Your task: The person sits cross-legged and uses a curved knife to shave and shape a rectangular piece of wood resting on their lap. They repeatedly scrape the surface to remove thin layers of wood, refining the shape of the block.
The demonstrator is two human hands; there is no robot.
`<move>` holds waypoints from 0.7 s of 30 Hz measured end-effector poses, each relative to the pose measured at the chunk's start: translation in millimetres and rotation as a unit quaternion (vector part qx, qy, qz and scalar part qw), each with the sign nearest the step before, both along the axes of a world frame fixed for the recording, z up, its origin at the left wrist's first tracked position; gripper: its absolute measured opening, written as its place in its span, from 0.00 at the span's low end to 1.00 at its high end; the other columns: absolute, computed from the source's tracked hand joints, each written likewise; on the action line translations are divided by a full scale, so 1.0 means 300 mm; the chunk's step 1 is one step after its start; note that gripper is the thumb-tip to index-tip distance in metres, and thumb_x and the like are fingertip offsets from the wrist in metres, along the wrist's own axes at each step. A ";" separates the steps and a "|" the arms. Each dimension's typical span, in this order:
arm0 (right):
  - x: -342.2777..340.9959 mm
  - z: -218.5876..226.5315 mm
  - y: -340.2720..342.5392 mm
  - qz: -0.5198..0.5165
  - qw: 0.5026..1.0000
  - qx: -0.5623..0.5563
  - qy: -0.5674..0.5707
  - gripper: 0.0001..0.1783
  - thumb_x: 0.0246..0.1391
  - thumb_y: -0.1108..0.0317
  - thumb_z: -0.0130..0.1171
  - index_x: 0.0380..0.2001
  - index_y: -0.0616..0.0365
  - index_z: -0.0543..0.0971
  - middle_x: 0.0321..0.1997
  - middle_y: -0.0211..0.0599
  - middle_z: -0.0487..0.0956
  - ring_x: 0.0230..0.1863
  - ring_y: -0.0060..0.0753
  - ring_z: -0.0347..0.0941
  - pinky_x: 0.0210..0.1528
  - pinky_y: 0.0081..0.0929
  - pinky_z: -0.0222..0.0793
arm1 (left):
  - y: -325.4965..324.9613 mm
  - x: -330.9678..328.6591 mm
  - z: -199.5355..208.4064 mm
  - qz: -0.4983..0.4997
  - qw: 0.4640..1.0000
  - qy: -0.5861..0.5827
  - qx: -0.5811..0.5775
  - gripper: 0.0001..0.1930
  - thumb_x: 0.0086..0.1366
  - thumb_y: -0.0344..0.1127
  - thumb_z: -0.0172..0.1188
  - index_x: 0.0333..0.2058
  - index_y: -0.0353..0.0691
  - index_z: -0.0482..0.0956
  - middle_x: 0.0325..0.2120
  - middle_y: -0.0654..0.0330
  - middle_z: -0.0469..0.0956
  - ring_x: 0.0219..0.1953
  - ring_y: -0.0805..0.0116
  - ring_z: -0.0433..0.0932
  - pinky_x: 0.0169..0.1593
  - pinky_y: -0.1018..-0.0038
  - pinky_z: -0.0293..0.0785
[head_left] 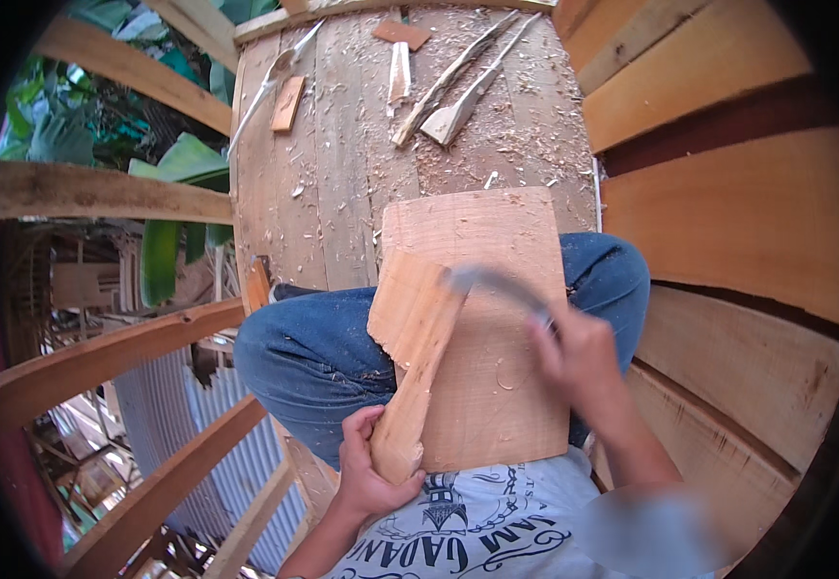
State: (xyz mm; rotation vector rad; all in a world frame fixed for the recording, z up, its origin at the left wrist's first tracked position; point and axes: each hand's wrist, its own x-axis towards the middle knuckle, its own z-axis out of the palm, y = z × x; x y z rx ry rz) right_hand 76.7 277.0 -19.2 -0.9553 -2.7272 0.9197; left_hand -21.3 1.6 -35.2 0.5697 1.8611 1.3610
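Observation:
My left hand [371, 473] is closed around the narrow handle end of a rough-hewn, paddle-shaped piece of wood [418, 323]. Its broad end slants up and to the left over a wide wooden board [511, 386] lying across my lap. A curved metal-bladed hand tool [502, 282] is gripped in my right hand [579, 357]. The tool is blurred by motion, so its exact kind does not show. Its tip is at the right edge of the wood piece's broad end; whether it touches cannot be made out.
Wood shavings lie scattered over the plank floor [342, 193]. Further off are two long sticks [448, 121], a small reddish wood block [287, 104] and a T-shaped pair of offcuts [399, 72]. Slatted railing [111, 357] runs along the left, plank wall [728, 212] along the right.

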 end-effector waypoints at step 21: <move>0.018 -0.001 0.030 0.027 0.998 0.008 0.051 0.13 0.57 0.59 0.56 0.28 0.58 0.75 0.21 0.44 0.77 0.21 0.46 0.76 0.23 0.40 0.71 | -0.020 0.039 0.006 0.001 1.000 -0.023 0.002 0.45 0.40 0.32 0.71 0.56 0.35 0.53 0.49 0.48 0.66 0.53 0.61 0.69 0.58 0.68 0.63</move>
